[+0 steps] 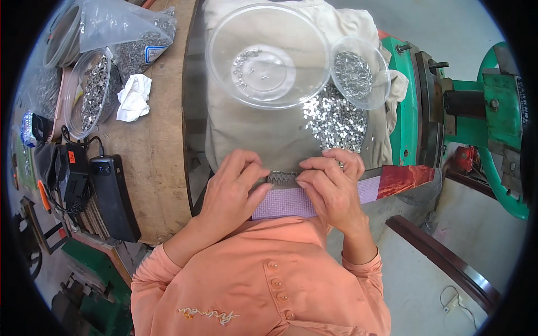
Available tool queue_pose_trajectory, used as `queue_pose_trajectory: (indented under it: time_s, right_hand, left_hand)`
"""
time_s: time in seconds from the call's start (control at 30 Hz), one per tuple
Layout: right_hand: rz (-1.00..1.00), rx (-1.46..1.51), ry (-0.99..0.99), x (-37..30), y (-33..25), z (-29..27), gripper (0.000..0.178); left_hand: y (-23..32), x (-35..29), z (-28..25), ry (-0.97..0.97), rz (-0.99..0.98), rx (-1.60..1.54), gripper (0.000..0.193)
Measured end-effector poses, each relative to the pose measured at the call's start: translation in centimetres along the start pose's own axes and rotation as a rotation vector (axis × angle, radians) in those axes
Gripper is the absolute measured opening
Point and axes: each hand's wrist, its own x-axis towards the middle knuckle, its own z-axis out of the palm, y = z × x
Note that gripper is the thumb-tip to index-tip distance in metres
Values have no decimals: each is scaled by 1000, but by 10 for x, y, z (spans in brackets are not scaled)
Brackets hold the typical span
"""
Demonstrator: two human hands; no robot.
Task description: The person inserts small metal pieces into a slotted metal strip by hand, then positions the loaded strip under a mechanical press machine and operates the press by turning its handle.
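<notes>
Between my two hands, close to the near edge of the cloth-covered surface, is a small metal strip (282, 177) with a row of thin pins along it. My left hand (235, 182) is closed, its thumb and fingertips at the strip's left end. My right hand (332, 187) pinches the right end in the same way, and a ring shows on one finger. Just beyond my right hand lies a loose pile of small shiny metal pieces (336, 120). The ends of the strip are hidden by my fingertips.
A large clear plastic tub (269, 105) with a few small parts stands beyond my hands. Beside it is a smaller clear tub (381, 92) of metal pins. At left, a wooden board (159, 168) bears a power bank (115, 196), crumpled tissue (134, 98) and parts bags. Green machinery (406, 106) stands right.
</notes>
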Motion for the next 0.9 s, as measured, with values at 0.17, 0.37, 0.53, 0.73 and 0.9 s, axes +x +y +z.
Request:
queue_pose_trajectory:
  time_s: [0.17,0.37,0.53,0.73,0.9]
  right_hand:
    - [-28,-56,8,-3,-5,5,15]
    - [-46,-94,48,-5,-5,10,16]
    - [-39,-112,93,-8,-7,15,17]
    - [-11,-84,115,-7,-6,10,15]
    - [18,-88,123,-9,-8,6,14]
  left_hand:
    - [0,0,0,-3,-3,-3,21]
    - [1,0,0,-10,-14,5,21]
    - [2,0,0,-4,-8,16,21]
    - [3,0,0,-5,-5,33,21]
    - [1,-1,1,-7,-2,32,21]
